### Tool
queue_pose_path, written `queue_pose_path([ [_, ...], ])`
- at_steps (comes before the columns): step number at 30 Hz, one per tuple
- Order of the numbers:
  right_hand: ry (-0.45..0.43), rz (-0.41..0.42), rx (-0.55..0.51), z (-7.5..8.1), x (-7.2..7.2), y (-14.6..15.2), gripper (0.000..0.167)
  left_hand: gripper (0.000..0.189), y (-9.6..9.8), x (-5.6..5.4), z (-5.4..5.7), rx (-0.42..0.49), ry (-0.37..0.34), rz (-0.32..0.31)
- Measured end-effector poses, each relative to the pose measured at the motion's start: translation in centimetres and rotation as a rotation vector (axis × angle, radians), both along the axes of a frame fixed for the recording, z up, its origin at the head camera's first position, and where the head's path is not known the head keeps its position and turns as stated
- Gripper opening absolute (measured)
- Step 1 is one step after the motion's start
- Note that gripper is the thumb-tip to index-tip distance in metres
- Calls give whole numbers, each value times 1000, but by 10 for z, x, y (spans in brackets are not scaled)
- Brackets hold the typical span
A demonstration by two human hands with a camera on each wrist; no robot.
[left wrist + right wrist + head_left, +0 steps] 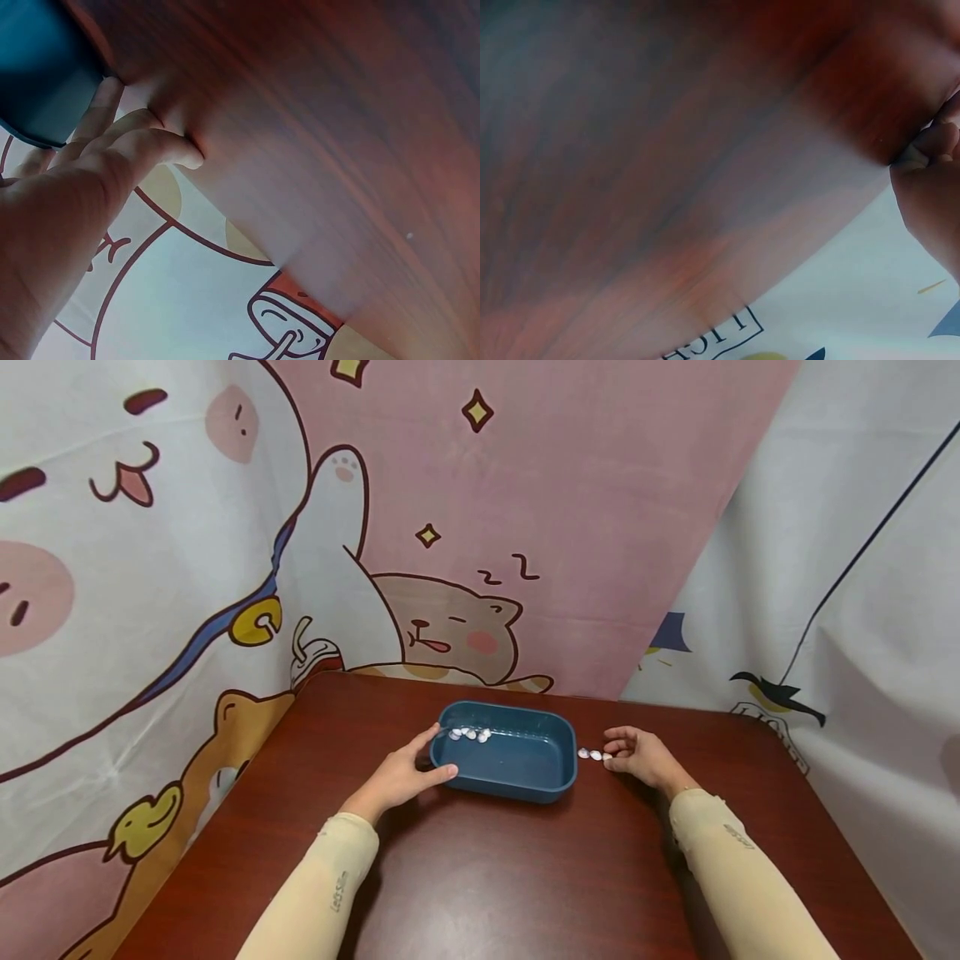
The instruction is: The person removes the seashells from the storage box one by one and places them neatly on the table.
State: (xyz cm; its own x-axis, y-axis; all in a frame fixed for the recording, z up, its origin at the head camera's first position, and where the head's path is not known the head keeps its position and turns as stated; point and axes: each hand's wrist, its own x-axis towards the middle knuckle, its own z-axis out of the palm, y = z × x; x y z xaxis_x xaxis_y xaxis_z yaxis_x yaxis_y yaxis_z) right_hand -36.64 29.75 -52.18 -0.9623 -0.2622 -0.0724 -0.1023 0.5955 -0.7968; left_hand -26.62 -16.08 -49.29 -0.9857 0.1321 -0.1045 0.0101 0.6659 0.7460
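Observation:
A blue rectangular basin (517,787) stands on the table. The left hand (401,777) holds its left end, thumb over the near rim and index finger at the far left corner; other fingers rest outside it in the left wrist view. Inside the basin, towards the back left, lie several small white shells (471,734) with purplish tints. More shells (589,754) lie in a short row on the table just right of the basin. At the right end of this row, the right hand (641,757) pinches a small shell between thumb and fingers, partly hidden by the fingertips.
The dark reddish wooden table (480,877) has a glossy top. A curtain (600,510) printed with cartoon animals hangs along its back and sides.

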Motion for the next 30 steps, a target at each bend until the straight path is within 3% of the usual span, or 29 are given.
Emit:
queue_pose_path([
  [30,-6,-27,51,5,2,2,57,98,-2,0,-3,4,8,-4],
])
